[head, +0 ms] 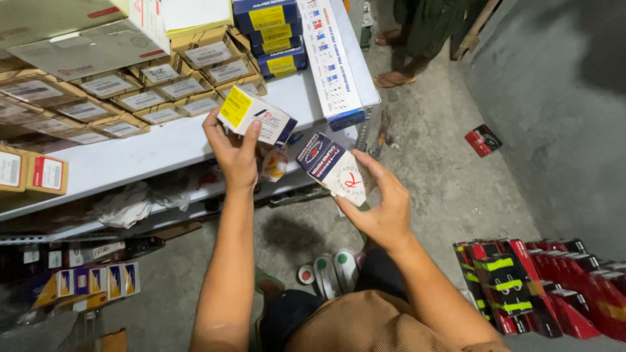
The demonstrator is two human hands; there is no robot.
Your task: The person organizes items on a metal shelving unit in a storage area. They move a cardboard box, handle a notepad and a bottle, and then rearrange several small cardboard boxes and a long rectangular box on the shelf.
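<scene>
— What have you got in each grip?

— My left hand (233, 153) is closed round a small white box with a yellow label (255, 117), held up just at the front edge of the white shelf (150, 153). My right hand (385, 208) is closed round a second small box, white and dark blue (334, 168), tilted, out in front of the shelf and lower than the first. The two boxes are near each other but not touching.

— And the shelf itself?

— A flat white board. Rows of brown cartons with white labels (140, 98) cover its back part, dark blue boxes with yellow labels (274, 36) are stacked further along, and a long white and blue carton (329, 62) lies along its end. Two small brown boxes with red and white labels (32, 173) sit at the near edge on my left. A lower shelf underneath holds crumpled plastic (127, 202).

— The room?

— Bare grey concrete floor (443, 176). Red and black packs with bright yellow-green stripes (521, 287) lie in a row by my right side, and one small red and black pack (483, 140) lies alone further out. Someone's sandalled feet (394, 78) stand past the shelf's end.
</scene>
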